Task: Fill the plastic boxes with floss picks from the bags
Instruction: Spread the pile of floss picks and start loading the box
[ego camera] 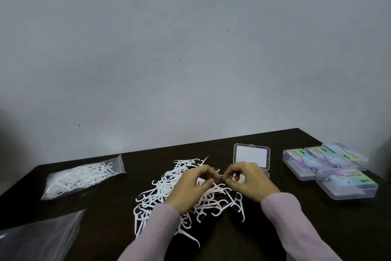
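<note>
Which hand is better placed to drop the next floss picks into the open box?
The right hand, probably. It sits directly in front of the open box, partly covering its base, fingers curled over picks. The left hand is farther from it, over the loose pile.

**Plain wall behind a dark surface**

A pale grey-blue wall point(190, 49), matte and dotted with a few small dark specks, fills the upper view. Below it a dark brown, nearly black surface point(275, 229) meets the wall. The light is soft and dim.
</note>
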`<state>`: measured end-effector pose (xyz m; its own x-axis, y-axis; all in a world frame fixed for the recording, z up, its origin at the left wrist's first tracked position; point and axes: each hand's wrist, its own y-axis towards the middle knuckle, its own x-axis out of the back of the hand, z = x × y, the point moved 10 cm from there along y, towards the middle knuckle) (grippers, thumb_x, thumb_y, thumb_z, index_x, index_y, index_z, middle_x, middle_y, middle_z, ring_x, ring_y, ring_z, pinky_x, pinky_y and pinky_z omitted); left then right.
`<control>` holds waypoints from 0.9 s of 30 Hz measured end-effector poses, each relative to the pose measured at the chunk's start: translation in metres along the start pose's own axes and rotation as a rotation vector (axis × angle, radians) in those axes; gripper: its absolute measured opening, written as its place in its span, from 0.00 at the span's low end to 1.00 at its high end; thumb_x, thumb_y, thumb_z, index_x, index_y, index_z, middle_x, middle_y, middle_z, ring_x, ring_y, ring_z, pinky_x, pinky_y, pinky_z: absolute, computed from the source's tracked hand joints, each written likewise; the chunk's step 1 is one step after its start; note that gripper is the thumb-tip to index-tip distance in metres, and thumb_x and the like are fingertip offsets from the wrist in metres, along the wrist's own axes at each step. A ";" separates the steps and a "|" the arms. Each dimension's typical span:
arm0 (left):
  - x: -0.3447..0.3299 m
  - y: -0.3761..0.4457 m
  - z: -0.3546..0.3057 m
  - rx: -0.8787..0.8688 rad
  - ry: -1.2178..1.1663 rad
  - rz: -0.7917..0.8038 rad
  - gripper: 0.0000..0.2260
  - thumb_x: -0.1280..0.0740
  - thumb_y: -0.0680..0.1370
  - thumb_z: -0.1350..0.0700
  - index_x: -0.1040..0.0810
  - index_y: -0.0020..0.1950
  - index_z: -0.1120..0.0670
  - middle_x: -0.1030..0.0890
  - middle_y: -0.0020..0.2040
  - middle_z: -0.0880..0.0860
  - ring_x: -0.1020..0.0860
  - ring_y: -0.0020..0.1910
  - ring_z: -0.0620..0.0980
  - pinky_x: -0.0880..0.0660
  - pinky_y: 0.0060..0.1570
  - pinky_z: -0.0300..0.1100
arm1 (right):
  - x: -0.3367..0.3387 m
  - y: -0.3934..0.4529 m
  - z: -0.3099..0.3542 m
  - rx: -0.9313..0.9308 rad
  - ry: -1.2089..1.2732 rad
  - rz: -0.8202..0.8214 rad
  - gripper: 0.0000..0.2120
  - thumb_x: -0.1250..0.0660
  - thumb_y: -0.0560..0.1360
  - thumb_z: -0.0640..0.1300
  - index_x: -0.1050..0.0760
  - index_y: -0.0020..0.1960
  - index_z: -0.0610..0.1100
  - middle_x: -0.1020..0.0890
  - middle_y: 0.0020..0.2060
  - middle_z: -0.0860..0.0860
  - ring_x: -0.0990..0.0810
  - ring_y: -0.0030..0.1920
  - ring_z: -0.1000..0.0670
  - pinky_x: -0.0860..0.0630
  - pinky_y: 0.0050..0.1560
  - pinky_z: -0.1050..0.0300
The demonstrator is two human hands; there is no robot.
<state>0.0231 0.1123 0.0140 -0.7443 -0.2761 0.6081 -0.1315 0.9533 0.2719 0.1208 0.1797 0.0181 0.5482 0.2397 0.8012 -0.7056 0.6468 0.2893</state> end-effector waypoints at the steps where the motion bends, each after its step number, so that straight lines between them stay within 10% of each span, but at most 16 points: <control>1: 0.008 -0.008 0.003 0.002 0.008 -0.008 0.08 0.35 0.78 0.60 0.20 0.48 0.48 0.18 0.45 0.44 0.22 0.49 0.36 0.28 0.53 0.31 | -0.006 0.000 0.009 0.039 -0.028 0.022 0.05 0.33 0.72 0.43 0.20 0.47 0.51 0.21 0.42 0.56 0.25 0.45 0.58 0.26 0.50 0.63; 12: 0.085 -0.067 0.067 0.181 0.252 -0.156 0.07 0.30 0.74 0.49 0.24 0.50 0.39 0.25 0.54 0.36 0.30 0.57 0.31 0.32 0.62 0.39 | -0.059 -0.004 0.037 0.098 -0.396 0.163 0.24 0.42 0.78 0.52 0.40 0.72 0.50 0.32 0.69 0.54 0.35 0.69 0.55 0.50 0.73 0.55; 18: 0.081 -0.073 0.082 0.365 0.419 -0.041 0.30 0.34 0.67 0.32 0.34 0.66 0.41 0.34 0.59 0.37 0.33 0.62 0.38 0.34 0.63 0.41 | -0.061 -0.001 0.043 0.135 -0.375 0.136 0.17 0.42 0.79 0.51 0.35 0.67 0.52 0.28 0.65 0.56 0.30 0.65 0.55 0.39 0.67 0.57; 27: 0.086 -0.070 0.079 0.308 0.281 -0.254 0.14 0.28 0.73 0.51 0.23 0.58 0.48 0.23 0.54 0.42 0.26 0.49 0.36 0.29 0.47 0.28 | -0.059 -0.001 0.049 0.141 -0.218 0.117 0.12 0.34 0.75 0.48 0.26 0.58 0.51 0.21 0.49 0.56 0.23 0.50 0.57 0.28 0.52 0.65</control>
<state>-0.0834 0.0315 -0.0118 -0.4634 -0.4862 0.7408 -0.5048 0.8319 0.2303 0.0665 0.1294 -0.0036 0.3604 0.1359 0.9229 -0.8224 0.5132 0.2456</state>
